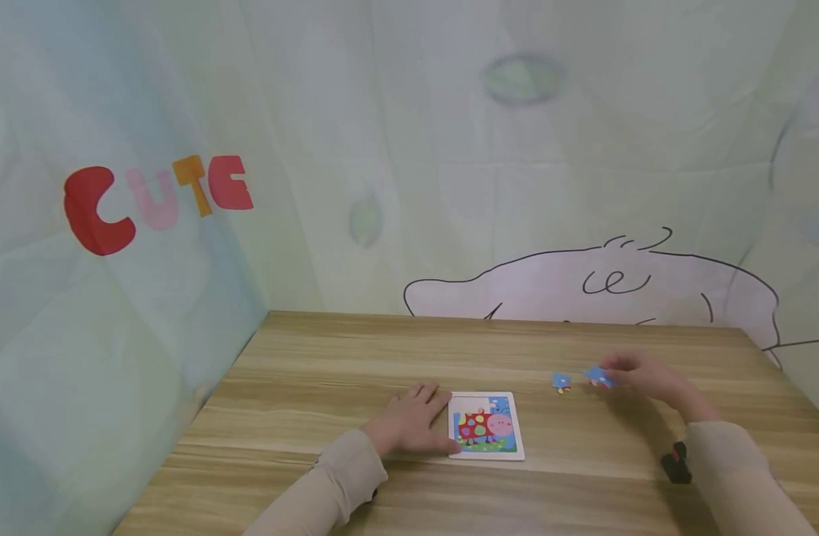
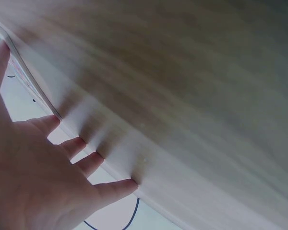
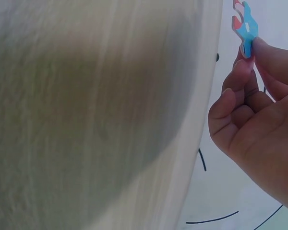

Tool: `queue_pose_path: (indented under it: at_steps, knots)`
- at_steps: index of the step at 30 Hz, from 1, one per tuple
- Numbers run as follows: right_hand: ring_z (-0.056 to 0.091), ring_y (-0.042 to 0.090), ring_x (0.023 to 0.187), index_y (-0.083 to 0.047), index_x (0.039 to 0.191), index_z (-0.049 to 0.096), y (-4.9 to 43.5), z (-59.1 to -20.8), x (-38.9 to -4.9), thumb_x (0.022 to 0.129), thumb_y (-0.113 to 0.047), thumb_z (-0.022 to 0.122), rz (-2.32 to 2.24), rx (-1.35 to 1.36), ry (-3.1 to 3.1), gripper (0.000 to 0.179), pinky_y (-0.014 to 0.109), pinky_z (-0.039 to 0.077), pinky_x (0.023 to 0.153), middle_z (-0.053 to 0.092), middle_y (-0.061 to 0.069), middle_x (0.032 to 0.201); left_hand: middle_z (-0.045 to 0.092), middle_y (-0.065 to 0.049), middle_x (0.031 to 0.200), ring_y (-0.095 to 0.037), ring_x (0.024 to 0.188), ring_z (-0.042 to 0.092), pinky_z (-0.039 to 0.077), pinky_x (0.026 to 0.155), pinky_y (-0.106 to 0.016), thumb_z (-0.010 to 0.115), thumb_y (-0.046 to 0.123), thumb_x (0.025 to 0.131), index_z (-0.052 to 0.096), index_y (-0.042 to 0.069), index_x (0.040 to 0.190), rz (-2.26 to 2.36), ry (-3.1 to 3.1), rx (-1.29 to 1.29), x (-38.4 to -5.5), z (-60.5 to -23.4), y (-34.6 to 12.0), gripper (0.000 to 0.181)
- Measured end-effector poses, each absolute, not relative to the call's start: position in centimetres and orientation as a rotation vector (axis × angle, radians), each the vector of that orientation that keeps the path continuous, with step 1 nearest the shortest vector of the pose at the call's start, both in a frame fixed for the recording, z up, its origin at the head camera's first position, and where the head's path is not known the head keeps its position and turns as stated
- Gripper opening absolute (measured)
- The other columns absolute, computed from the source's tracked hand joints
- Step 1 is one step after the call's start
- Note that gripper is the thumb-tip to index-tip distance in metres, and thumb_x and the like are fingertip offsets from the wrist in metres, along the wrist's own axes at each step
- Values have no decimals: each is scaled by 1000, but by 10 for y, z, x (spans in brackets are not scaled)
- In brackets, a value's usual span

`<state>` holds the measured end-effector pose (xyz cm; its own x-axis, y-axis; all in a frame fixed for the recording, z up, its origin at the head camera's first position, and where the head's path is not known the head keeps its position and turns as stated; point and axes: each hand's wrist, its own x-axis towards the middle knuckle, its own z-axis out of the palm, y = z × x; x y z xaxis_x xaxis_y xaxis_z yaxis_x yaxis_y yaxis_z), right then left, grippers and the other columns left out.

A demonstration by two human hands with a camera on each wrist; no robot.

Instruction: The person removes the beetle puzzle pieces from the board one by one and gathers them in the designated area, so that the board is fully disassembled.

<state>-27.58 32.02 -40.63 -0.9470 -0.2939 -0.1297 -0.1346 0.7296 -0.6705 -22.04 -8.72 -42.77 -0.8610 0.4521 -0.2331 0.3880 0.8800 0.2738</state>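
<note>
A square jigsaw puzzle [image 1: 487,428] with a white frame lies on the table, showing a red spotted ladybug with a pink face. Part of its upper left is bare white. My left hand [image 1: 415,420] rests with spread fingers at the puzzle's left edge, thumb on the lower left corner. Between thumb and index finger, my right hand [image 1: 640,378] pinches a blue puzzle piece [image 1: 598,376] with some red on it; the right wrist view shows this piece [image 3: 248,29] held up above the table. Left of it, another blue puzzle piece [image 1: 562,383] lies on the table.
The wood-grain table [image 1: 329,357] reaches back to a pale curtain with a cartoon drawing [image 1: 550,286]. Red, pink and orange letters [image 1: 101,212] are on the left wall. A small black object [image 1: 677,463] is beside the right sleeve.
</note>
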Motion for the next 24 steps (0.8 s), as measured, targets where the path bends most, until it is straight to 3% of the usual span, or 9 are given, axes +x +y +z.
queue_pose_path:
  at_steps: [10, 24]
  knots:
    - [57, 30, 99, 4, 113, 62, 325, -413, -278, 94, -17, 58, -951, -263, 2735, 29, 50, 46, 84, 65, 15, 105, 26, -10, 158, -33, 145, 21, 20, 109, -67, 58, 69, 79, 35, 19, 150, 319, 2757, 629, -220, -427, -87, 90]
    - [55, 31, 96, 4, 114, 62, 327, -420, -282, 94, -17, 58, -866, -160, 2738, 29, 48, 46, 82, 62, 22, 109, 26, -11, 157, -34, 145, 21, 20, 108, -67, 59, 67, 79, 35, 18, 150, 333, 2757, 631, -219, -425, -87, 90]
